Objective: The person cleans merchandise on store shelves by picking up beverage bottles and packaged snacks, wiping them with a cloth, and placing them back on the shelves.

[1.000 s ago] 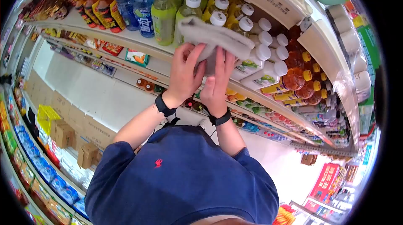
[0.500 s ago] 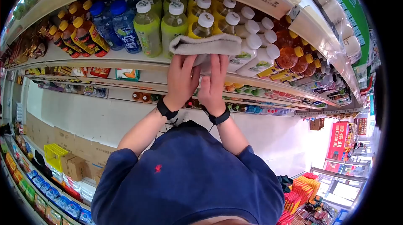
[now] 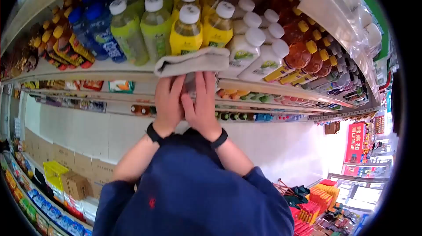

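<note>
A folded grey cloth (image 3: 193,62) lies along the front edge of the drinks shelf (image 3: 132,76), just before the yellow bottles (image 3: 187,36). Both hands grip its lower side from below. My left hand (image 3: 169,102) is on the left part, fingers pointing up and closed on the cloth. Close beside it, my right hand (image 3: 202,104) holds the right part, its thumb towards the left hand. Something greyish shows between the hands, too hidden to name. Green bottles (image 3: 156,29) stand behind to the left, white bottles (image 3: 246,49) to the right.
Blue bottles (image 3: 103,33) and dark-labelled bottles (image 3: 68,51) stand farther left. Orange-brown bottles (image 3: 301,55) fill the shelf to the right. Lower shelves hold small bottles and packets. A yellow crate (image 3: 53,174) and cardboard boxes (image 3: 77,185) are at the lower left.
Both hands and the cloth have moved left and down in the view, now before the yellow bottles. The cloth looks flatter against the shelf edge, and the view has shifted.
</note>
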Demonstrator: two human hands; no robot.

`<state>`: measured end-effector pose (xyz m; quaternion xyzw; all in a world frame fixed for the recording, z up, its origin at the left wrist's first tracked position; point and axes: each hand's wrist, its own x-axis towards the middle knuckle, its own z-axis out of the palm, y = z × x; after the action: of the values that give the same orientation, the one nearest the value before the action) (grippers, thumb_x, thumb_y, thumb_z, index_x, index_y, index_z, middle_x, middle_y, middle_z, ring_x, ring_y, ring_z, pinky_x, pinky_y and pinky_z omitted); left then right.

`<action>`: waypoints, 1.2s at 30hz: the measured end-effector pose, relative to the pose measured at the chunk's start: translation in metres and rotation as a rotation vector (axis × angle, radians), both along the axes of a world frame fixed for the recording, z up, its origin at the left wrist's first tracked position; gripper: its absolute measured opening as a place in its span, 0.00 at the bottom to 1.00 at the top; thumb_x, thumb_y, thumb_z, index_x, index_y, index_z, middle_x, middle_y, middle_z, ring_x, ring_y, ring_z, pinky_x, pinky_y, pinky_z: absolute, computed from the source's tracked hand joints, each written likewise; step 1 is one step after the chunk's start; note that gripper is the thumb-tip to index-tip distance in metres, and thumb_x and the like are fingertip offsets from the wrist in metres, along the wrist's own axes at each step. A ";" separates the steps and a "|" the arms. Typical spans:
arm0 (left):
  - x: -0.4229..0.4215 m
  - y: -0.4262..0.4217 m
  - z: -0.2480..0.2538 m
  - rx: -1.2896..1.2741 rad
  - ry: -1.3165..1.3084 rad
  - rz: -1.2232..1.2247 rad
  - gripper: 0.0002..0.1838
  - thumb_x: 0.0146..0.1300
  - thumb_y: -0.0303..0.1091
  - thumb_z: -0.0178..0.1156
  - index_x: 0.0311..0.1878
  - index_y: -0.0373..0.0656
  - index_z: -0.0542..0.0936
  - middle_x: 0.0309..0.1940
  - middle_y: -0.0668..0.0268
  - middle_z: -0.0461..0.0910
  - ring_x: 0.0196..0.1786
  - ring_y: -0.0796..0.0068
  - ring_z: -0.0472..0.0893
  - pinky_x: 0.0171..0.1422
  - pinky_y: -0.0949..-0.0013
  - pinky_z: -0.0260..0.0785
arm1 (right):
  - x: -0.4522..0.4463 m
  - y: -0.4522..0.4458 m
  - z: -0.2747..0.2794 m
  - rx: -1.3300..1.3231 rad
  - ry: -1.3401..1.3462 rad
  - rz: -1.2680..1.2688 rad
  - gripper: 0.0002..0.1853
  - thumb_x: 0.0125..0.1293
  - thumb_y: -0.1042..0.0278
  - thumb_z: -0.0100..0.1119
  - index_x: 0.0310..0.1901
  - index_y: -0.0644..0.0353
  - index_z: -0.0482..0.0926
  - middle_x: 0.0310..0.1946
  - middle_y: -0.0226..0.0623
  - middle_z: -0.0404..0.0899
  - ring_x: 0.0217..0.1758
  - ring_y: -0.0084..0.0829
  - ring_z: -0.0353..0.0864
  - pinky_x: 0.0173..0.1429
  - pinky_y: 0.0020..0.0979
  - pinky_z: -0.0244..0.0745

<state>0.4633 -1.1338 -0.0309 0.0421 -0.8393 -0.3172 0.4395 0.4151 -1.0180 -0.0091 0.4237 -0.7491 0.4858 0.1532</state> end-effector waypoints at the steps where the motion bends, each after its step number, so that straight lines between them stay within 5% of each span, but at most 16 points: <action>1: 0.002 0.004 0.005 -0.038 0.048 -0.005 0.27 0.60 0.25 0.63 0.65 0.41 0.77 0.58 0.51 0.77 0.56 0.47 0.78 0.59 0.53 0.73 | 0.002 0.003 0.003 -0.022 0.008 0.018 0.38 0.65 0.59 0.62 0.72 0.71 0.62 0.73 0.64 0.58 0.73 0.68 0.58 0.77 0.60 0.54; 5: 0.022 0.024 0.016 -0.043 0.004 0.039 0.27 0.57 0.24 0.65 0.63 0.38 0.78 0.57 0.53 0.78 0.56 0.46 0.77 0.59 0.52 0.72 | 0.020 0.014 0.010 -0.054 0.000 0.035 0.38 0.66 0.57 0.61 0.72 0.69 0.63 0.70 0.63 0.61 0.69 0.66 0.62 0.74 0.58 0.58; 7: 0.024 0.023 0.018 -0.106 -0.024 0.074 0.28 0.57 0.25 0.65 0.63 0.37 0.78 0.55 0.54 0.78 0.56 0.46 0.76 0.59 0.52 0.71 | 0.019 0.016 0.011 -0.042 -0.012 0.053 0.36 0.74 0.49 0.52 0.72 0.70 0.63 0.69 0.62 0.62 0.69 0.62 0.64 0.74 0.56 0.58; 14: 0.018 0.022 -0.004 -0.098 -0.184 0.087 0.28 0.63 0.30 0.61 0.69 0.40 0.76 0.63 0.53 0.73 0.63 0.47 0.72 0.65 0.54 0.68 | 0.018 0.015 0.000 0.085 -0.115 0.006 0.41 0.66 0.58 0.62 0.75 0.68 0.59 0.74 0.63 0.55 0.69 0.68 0.60 0.74 0.59 0.57; 21: 0.005 0.029 -0.007 -0.076 -0.286 0.151 0.27 0.68 0.35 0.59 0.71 0.41 0.74 0.68 0.52 0.67 0.68 0.46 0.69 0.71 0.50 0.66 | 0.002 0.010 -0.007 0.130 -0.040 -0.017 0.43 0.65 0.57 0.62 0.75 0.72 0.57 0.74 0.67 0.56 0.73 0.70 0.56 0.77 0.59 0.54; 23: 0.002 0.030 -0.009 -0.084 -0.288 0.165 0.27 0.68 0.35 0.59 0.70 0.40 0.75 0.68 0.52 0.66 0.68 0.46 0.69 0.70 0.50 0.66 | -0.003 0.010 -0.007 0.142 -0.060 0.017 0.42 0.69 0.55 0.55 0.77 0.73 0.53 0.74 0.67 0.55 0.75 0.70 0.54 0.78 0.60 0.49; 29: -0.004 0.029 -0.008 -0.113 -0.274 0.193 0.27 0.67 0.34 0.61 0.69 0.39 0.76 0.68 0.53 0.66 0.67 0.46 0.69 0.70 0.50 0.66 | -0.012 0.008 -0.004 0.133 -0.043 0.011 0.43 0.65 0.54 0.61 0.75 0.72 0.57 0.71 0.65 0.61 0.70 0.68 0.60 0.74 0.59 0.55; 36: -0.006 0.025 -0.002 -0.107 -0.274 0.157 0.27 0.67 0.34 0.61 0.69 0.39 0.76 0.67 0.54 0.67 0.68 0.46 0.69 0.71 0.48 0.64 | -0.017 0.006 0.003 0.192 -0.094 0.023 0.44 0.68 0.52 0.56 0.76 0.72 0.53 0.74 0.63 0.58 0.72 0.67 0.57 0.74 0.62 0.52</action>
<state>0.4570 -1.1089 -0.0332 0.1271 -0.9012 -0.2280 0.3460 0.3982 -1.0122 -0.0060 0.4216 -0.7936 0.4328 0.0711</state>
